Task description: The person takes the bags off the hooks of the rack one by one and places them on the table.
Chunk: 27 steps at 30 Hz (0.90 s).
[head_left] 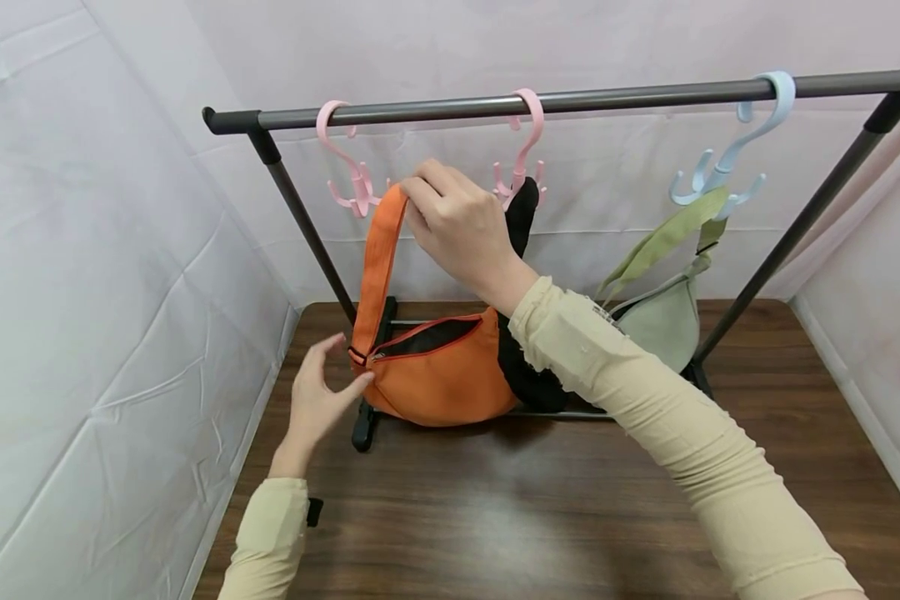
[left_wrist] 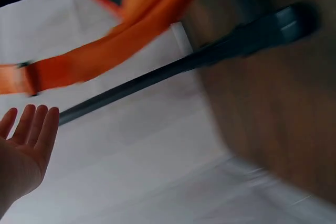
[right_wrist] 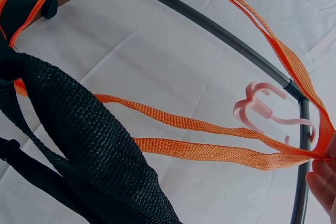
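An orange waist bag (head_left: 442, 375) hangs below the rail, its zip open on a dark lining. My right hand (head_left: 461, 225) pinches the top of its orange strap (head_left: 378, 250), beside the left pink hook (head_left: 356, 187). Strap lengths run from those fingers in the right wrist view, with the pink hook (right_wrist: 260, 107) behind. Beside the bag's left end, near the strap buckle (head_left: 357, 356), is my left hand (head_left: 318, 396), thumb and fingers spread. The left wrist view shows that hand (left_wrist: 26, 156) with straight fingers under the strap (left_wrist: 79, 66), holding nothing.
A dark metal rack's rail (head_left: 435, 108) crosses the view. A black bag (head_left: 521, 221) hangs at the middle pink hook (head_left: 527, 137), partly behind my right arm. A pale green bag (head_left: 663, 321) hangs from the blue hook (head_left: 720, 167). White cloth walls (head_left: 120, 292) enclose the wooden floor (head_left: 457, 517).
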{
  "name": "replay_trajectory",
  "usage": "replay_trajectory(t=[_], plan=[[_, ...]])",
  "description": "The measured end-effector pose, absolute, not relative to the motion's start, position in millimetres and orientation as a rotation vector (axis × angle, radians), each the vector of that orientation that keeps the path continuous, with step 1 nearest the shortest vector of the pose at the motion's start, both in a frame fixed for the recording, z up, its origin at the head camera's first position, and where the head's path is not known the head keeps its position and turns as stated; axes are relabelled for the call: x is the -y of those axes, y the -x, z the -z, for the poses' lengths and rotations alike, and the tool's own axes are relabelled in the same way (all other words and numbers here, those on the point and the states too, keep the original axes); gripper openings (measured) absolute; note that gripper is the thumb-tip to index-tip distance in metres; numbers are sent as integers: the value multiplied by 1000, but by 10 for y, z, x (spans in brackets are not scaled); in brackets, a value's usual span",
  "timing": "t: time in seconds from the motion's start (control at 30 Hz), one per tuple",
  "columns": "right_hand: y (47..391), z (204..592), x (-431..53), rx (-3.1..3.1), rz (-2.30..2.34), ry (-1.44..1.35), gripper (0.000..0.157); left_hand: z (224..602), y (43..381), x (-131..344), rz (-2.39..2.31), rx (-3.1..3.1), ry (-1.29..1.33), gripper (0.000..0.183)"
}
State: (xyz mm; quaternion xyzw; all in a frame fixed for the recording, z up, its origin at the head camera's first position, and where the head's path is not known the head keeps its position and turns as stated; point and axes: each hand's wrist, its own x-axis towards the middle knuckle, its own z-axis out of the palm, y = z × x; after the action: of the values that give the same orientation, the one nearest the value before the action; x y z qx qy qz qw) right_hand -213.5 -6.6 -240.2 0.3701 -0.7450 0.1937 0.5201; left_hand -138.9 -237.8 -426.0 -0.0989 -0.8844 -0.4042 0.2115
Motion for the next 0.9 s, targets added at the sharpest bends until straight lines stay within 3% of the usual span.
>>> replay_trajectory(t=[0.27,0.43,0.9], plan=[[2108,2398,47,1763,-457,-894,23,4691,1311,2335,1605,2505,-75,63],[2089,2400,26,1756,-461,-899,22,4795,1338,2275,1669,2468,-196,60],[2020,2391,1,1743,-479,-906,21,4622,1287,2045,1536,2247,-207,21]])
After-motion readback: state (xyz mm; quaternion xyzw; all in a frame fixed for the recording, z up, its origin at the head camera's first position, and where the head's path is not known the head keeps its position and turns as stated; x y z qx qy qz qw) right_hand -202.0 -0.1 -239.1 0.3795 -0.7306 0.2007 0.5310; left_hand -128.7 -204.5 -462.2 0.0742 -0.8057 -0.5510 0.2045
